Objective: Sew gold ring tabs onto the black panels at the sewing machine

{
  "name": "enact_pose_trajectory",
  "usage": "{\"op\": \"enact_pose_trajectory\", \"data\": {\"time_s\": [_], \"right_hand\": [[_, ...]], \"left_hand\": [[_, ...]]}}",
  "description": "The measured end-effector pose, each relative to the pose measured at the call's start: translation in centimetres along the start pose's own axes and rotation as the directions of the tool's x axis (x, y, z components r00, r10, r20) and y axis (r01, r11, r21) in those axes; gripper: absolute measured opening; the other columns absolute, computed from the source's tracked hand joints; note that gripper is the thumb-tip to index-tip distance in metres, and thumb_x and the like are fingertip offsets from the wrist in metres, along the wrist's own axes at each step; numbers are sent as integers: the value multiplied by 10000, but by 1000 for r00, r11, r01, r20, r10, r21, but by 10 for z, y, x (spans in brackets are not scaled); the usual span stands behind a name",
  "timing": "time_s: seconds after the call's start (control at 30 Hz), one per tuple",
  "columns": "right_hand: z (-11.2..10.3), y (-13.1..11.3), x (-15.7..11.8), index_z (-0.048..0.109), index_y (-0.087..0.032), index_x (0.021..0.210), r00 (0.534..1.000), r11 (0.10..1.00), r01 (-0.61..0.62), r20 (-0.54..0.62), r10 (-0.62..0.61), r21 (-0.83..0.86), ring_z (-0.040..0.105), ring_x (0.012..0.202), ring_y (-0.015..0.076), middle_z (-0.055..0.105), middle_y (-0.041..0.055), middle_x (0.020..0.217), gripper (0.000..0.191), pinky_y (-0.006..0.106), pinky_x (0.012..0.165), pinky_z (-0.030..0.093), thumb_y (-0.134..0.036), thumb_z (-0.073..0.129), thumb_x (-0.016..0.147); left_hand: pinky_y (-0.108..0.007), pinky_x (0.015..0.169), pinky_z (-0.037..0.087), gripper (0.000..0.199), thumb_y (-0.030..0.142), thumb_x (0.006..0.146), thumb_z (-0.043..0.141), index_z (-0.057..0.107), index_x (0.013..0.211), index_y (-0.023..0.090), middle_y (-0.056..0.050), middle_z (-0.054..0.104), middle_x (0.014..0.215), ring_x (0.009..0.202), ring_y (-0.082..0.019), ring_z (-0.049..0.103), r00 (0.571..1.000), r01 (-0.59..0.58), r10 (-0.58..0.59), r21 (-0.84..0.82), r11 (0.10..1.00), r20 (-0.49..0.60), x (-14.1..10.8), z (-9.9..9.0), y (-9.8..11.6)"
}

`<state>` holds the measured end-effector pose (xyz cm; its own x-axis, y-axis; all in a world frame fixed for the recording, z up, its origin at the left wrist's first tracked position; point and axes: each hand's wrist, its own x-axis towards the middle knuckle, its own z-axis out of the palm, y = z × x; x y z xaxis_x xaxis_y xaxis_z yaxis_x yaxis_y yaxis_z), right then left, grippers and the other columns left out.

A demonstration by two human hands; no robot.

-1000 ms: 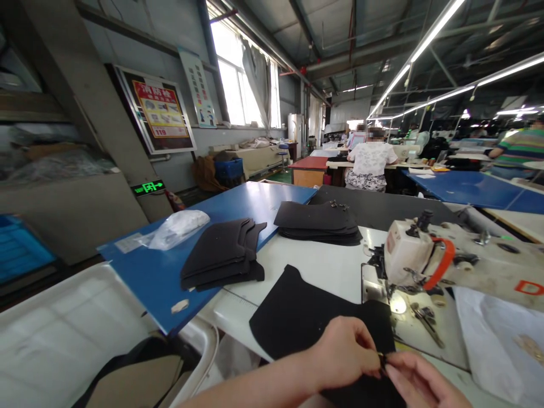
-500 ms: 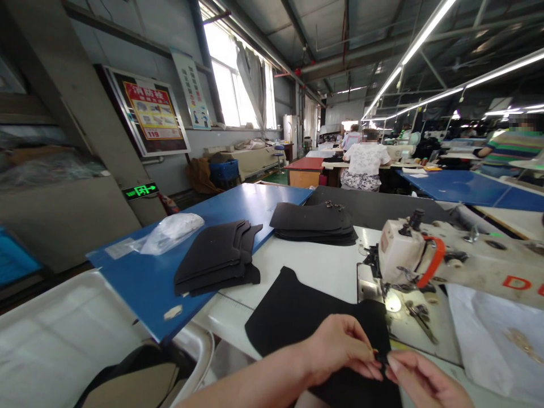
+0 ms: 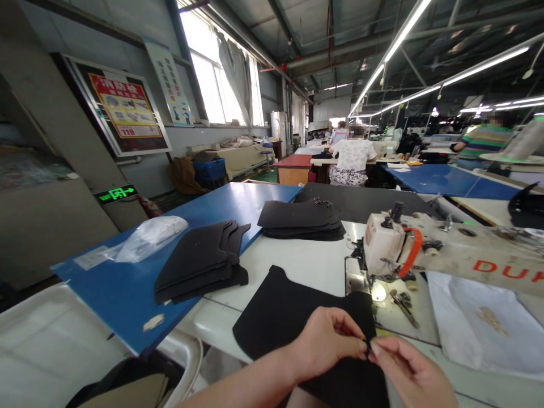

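Your left hand [image 3: 325, 343] and right hand [image 3: 414, 371], fingertips pinched closed, hold a small dark piece [image 3: 368, 349] between them over the black panel [image 3: 284, 303], long axis unclear.

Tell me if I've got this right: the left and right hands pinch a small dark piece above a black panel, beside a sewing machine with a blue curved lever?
Not quite: the curved lever on the sewing machine is orange, as the head view shows. The left hand and right hand do pinch a small dark piece above a black panel.
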<state>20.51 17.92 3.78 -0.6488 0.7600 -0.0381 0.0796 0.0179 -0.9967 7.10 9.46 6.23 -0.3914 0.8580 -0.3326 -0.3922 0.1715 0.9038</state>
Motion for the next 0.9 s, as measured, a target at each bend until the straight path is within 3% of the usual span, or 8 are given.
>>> {"op": "enact_pose_trajectory", "data": {"time_s": [0.2,0.4,0.6,0.9], "right_hand": [[-5,-8,5,673,-178,889,998,985,-39,60,29,169,684,742,222,714,66,787,371,323,723,553,-451,745,649],[-10,-14,9,707,-169,788,994,975,-79,91,61,206,664,655,188,702,45,683,349,303,662,533,-458,774,605],[-16,-19,9,716,-168,762,992,981,-72,119,51,179,650,646,165,700,30,670,274,271,644,507,-399,762,621],[-20,-27,13,716,-172,759,993,998,-26,119,19,60,666,652,165,698,14,653,147,264,642,524,-301,679,697]], "left_hand": [[-264,688,490,205,239,572,783,638,669,130,-7,696,631,647,-145,654,995,-97,97,101,990,6,-5,3,11],[-238,666,496,111,240,665,709,662,708,150,2,700,669,659,-143,646,984,-178,170,285,942,53,-3,3,13],[-219,646,498,119,301,740,657,687,772,190,4,702,729,686,-155,641,951,-285,302,567,773,66,-3,1,11],[-227,680,527,129,321,761,631,702,777,214,-2,717,775,726,-176,665,914,-366,386,672,644,127,-3,0,11]]}}
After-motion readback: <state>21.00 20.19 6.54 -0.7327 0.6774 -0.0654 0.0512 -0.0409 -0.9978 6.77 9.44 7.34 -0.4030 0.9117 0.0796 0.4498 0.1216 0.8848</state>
